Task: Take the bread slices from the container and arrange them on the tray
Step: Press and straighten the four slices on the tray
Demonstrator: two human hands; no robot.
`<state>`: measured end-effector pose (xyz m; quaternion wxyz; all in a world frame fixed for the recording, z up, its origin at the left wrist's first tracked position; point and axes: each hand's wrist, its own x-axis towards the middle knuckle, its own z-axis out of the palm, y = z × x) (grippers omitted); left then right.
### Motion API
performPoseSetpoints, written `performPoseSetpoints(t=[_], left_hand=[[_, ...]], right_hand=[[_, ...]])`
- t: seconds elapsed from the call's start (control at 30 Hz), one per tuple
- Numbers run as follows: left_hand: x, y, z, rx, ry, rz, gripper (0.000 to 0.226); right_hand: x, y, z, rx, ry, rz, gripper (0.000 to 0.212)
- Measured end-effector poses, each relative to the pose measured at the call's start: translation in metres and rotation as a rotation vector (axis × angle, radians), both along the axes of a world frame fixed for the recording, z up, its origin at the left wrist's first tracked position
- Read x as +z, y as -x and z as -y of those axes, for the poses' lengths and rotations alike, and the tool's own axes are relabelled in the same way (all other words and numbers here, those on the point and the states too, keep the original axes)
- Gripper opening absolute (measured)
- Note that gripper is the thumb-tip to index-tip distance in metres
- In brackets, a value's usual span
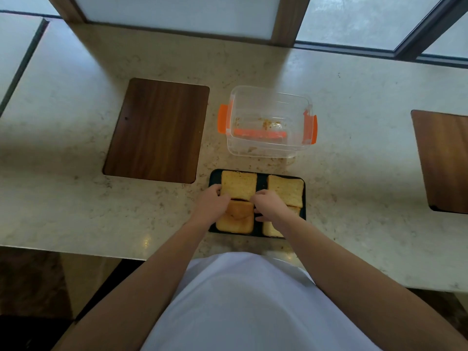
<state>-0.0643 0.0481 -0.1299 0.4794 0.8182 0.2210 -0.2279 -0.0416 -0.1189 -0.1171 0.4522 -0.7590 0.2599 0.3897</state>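
A dark rectangular tray (304, 198) lies at the counter's near edge with several bread slices on it. The far-left slice (238, 184) has my left hand (211, 202) pinching its left near corner and my right hand (268, 202) pinching its right near corner. A far-right slice (286, 190) lies flat. Near-left bread (235, 219) looks like two stacked pieces. My right wrist partly hides the near-right slice (269, 230). Behind the tray stands the clear plastic container (268, 122) with orange clips, holding only crumbs.
A dark wooden board (157, 130) lies on the beige stone counter to the left of the container. Another wooden board (443, 160) sits at the right edge. A window frame runs along the back. The counter's near edge is by my body.
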Motion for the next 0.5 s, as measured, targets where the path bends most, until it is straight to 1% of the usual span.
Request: performPoseSetpoints(t=[0.07, 0.17, 0.5], left_hand=[[-0.002, 0.0, -0.002, -0.024, 0.01, -0.02, 0.053], [-0.003, 0.0, -0.007, -0.019, 0.025, -0.031, 0.05], [0.001, -0.005, -0.011, -0.009, -0.012, -0.062, 0.046]], right_hand=[[-0.002, 0.0, -0.003, 0.005, 0.002, 0.008, 0.05], [-0.004, -0.001, -0.01, 0.011, 0.002, 0.012, 0.049], [-0.004, -0.004, -0.016, 0.035, 0.007, 0.004, 0.052]])
